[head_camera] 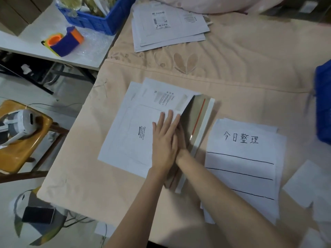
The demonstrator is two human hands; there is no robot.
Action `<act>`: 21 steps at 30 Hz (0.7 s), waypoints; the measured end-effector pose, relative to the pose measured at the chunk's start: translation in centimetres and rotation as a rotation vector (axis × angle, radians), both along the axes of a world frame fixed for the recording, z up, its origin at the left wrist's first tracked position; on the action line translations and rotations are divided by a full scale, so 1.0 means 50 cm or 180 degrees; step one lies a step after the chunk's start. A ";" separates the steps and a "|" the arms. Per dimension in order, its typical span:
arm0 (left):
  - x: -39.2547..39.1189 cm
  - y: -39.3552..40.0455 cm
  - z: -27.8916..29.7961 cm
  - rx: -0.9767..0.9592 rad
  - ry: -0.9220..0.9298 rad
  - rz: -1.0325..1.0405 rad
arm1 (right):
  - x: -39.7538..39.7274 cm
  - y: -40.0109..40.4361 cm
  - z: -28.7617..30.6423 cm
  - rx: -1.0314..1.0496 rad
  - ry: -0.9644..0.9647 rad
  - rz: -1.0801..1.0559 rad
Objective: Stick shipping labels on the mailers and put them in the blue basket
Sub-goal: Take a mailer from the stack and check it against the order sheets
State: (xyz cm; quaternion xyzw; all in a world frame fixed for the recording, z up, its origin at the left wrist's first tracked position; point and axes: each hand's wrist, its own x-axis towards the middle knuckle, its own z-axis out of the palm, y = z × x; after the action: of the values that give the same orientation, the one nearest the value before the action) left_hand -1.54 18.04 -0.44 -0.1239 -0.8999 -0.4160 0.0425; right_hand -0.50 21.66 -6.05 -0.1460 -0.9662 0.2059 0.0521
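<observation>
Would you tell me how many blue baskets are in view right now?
2. One blue basket stands on the side table at the upper left, holding packed items. The other blue basket is cut off by the right edge of the picture, so most of it is hidden.

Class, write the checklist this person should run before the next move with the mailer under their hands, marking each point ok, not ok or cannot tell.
1. Top mailer flat on the stack: ok.
2. Left hand flat on the mailer: ok.
3. Right hand grip on the flap edge: cannot tell, hidden under the left.
4. Red seal strip exposed on the flap: ok.
5. Shipping label on this mailer: not ok, box blank.
6. Blue basket at right has room: cannot tell.
</observation>
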 end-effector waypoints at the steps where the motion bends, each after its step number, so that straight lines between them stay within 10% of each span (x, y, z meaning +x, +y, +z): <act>1: 0.000 0.001 0.000 -0.0007 0.0043 0.0042 | 0.015 -0.006 0.037 0.0030 -0.0296 -0.0155; 4: 0.002 0.000 0.012 -0.0006 0.0151 0.0244 | 0.006 0.064 0.084 -0.1675 -0.0205 -0.0335; 7: 0.002 -0.004 0.028 -0.0013 0.0225 0.0457 | 0.042 0.087 0.113 -0.1004 0.0650 0.0605; 12: 0.026 0.027 0.070 -0.0182 0.0539 0.0489 | 0.125 0.214 0.140 -0.1337 0.1851 -0.1562; 21: 0.101 0.143 0.079 -0.0270 0.0393 0.0119 | 0.245 0.421 0.119 -0.1107 -0.0796 -0.2877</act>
State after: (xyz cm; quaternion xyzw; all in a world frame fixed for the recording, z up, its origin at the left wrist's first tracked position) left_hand 3.51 25.19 3.53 -0.1341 -0.9145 -0.3682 0.1004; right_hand 11.73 42.73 -0.07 -0.5801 -0.7566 0.3017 -0.0052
